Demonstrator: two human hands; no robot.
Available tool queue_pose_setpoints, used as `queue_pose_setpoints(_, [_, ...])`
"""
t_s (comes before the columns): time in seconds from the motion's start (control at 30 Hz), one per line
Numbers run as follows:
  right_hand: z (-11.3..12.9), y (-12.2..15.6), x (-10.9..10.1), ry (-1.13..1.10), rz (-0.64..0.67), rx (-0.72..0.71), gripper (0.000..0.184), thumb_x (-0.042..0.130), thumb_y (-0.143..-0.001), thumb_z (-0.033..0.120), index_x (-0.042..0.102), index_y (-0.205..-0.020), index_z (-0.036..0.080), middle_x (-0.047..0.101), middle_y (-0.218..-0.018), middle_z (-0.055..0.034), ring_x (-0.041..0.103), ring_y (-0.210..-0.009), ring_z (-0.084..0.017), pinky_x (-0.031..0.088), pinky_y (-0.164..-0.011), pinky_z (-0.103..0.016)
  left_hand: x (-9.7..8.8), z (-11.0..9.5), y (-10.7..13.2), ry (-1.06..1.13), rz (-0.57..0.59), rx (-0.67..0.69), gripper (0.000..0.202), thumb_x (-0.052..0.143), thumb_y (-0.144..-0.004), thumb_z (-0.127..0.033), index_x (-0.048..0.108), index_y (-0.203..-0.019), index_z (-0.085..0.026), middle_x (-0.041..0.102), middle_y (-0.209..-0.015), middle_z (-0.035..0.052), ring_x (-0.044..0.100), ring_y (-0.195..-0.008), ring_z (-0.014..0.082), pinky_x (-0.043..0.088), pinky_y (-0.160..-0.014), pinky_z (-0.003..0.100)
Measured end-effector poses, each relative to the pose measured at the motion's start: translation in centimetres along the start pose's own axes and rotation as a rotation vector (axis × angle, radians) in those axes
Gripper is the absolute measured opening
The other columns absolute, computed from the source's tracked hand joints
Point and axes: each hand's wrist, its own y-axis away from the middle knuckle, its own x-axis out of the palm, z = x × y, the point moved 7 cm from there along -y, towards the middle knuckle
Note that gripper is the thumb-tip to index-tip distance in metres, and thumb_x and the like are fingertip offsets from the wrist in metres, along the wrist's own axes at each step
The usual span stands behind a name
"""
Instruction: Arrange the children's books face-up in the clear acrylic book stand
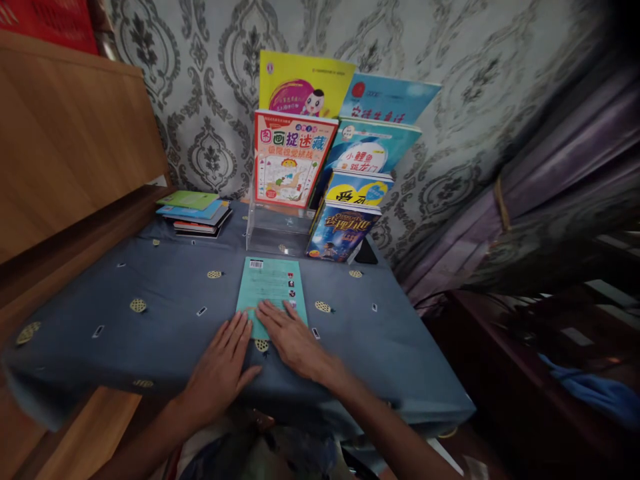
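Observation:
A teal book (267, 283) lies flat on the cloth-covered table, its barcode corner pointing away from me. Across its lower right part rests my right hand (295, 340), palm down with the fingers stretched out. My left hand (225, 360) lies flat at the book's lower left edge, fingertips by the cover and thumb out to the side. Neither hand grips anything. Just beyond the book stands a clear acrylic rack (277, 233), which holds a red-bordered picture book (295, 160) and a dark blue book (343, 233) among several others.
At the back left is a small stack of books (195, 213). A dark flat object (367, 252) lies right of the rack. A wooden panel (75, 127) borders the left side; patterned wall and a tied curtain (450, 253) stand behind and right. The tablecloth (170, 333) has pineapple prints.

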Motion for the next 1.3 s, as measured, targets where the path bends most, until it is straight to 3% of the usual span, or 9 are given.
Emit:
queue_pose_setpoints(0.13, [1.5, -1.3, 0.5, -0.013, 0.055, -0.101, 0.057, 0.038, -0.099, 0.012, 0.034, -0.155, 0.021, 0.04, -0.159, -0.0091, 0.028, -0.151, -0.019, 0.019, -0.126, -0.048, -1.0, -0.2, 0.4, -0.059, -0.07, -0.019, 0.067, 0.028, -0.105, -0.042, 0.004, -0.161, -0.013, 0.055, -0.146, 0.0173, 0.054, -0.134, 0.0295, 0.039, -0.113, 0.048])
queue_pose_setpoints(0.33, [0.5, -5.7, 0.8, -0.033, 0.069, -0.138, 0.048, 0.034, -0.105, 0.028, 0.042, -0.152, 0.018, 0.039, -0.159, -0.0108, 0.03, -0.151, -0.021, 0.019, -0.125, -0.049, -1.5, -0.3, 0.5, -0.042, -0.084, -0.038, 0.065, 0.031, -0.105, -0.037, 0.01, -0.161, -0.014, 0.057, -0.144, 0.0152, 0.056, -0.132, 0.0279, 0.038, -0.114, 0.046])
queue_pose_setpoints(0.57, [-2.6, -10.2, 0.9, -0.022, 0.043, -0.106, 0.051, 0.036, -0.105, 0.039, 0.043, -0.151, 0.018, 0.036, -0.16, -0.0103, 0.028, -0.151, -0.022, 0.017, -0.125, -0.05, -1.3, -0.2, 0.5, -0.045, -0.07, -0.043, 0.062, 0.033, -0.105, -0.037, 0.016, -0.161, -0.015, 0.055, -0.147, 0.0142, 0.055, -0.133, 0.0275, 0.038, -0.114, 0.046])
queue_pose_setpoints(0.7, [-6.4, -11.4, 0.0, 0.006, -0.004, 0.013, 0.054, 0.037, -0.104, 0.038, 0.041, -0.152, 0.014, 0.036, -0.16, -0.0133, 0.028, -0.151, -0.025, 0.019, -0.124, -0.051, -1.5, -0.2, 0.5, -0.067, -0.078, -0.032, 0.058, 0.032, -0.105, -0.036, 0.025, -0.158, -0.014, 0.056, -0.146, 0.0134, 0.055, -0.133, 0.0264, 0.038, -0.114, 0.046])
queue_pose_setpoints(0.8, [-10.3, -11.0, -0.7, 0.035, -0.047, 0.158, 0.052, 0.037, -0.104, 0.036, 0.042, -0.151, 0.015, 0.038, -0.159, -0.0133, 0.03, -0.15, -0.025, 0.021, -0.123, -0.05, -1.5, -0.3, 0.5, -0.088, -0.057, -0.021, 0.054, 0.033, -0.105, -0.036, 0.035, -0.154, -0.014, 0.055, -0.147, 0.0132, 0.054, -0.135, 0.0253, 0.037, -0.115, 0.045])
queue_pose_setpoints(0.97, [-14.6, -8.5, -1.2, 0.01, -0.177, 0.252, 0.051, 0.035, -0.103, 0.034, 0.047, -0.148, 0.016, 0.047, -0.155, -0.0134, 0.04, -0.145, -0.024, 0.028, -0.121, -0.047, -1.1, -0.3, 0.5, -0.139, 0.027, -0.068, 0.05, 0.032, -0.105, -0.034, 0.047, -0.148, -0.013, 0.051, -0.15, 0.0137, 0.049, -0.139, 0.0254, 0.033, -0.118, 0.047])
queue_pose_setpoints(1.1, [-15.9, -6.7, -1.2, -0.066, -0.294, 0.306, 0.051, 0.041, -0.099, 0.032, 0.055, -0.142, 0.009, 0.052, -0.15, -0.0176, 0.046, -0.141, -0.027, 0.032, -0.12, -0.044, -0.9, 0.0, 0.2, -0.162, 0.086, -0.059, 0.05, 0.033, -0.105, -0.037, 0.051, -0.144, -0.013, 0.052, -0.149, 0.0147, 0.049, -0.139, 0.028, 0.032, -0.117, 0.052])
queue_pose_setpoints(1.3, [-16.1, -3.7, -1.9, -0.098, -0.391, 0.367, 0.045, 0.04, -0.099, 0.032, 0.061, -0.135, 0.016, 0.062, -0.14, -0.0142, 0.052, -0.135, -0.029, 0.037, -0.116, -0.05, -1.1, 2.9, -1.2, -0.203, 0.166, -0.065, 0.049, 0.036, -0.104, -0.041, 0.055, -0.141, -0.014, 0.052, -0.149, 0.0153, 0.045, -0.142, 0.0291, 0.032, -0.117, 0.055])
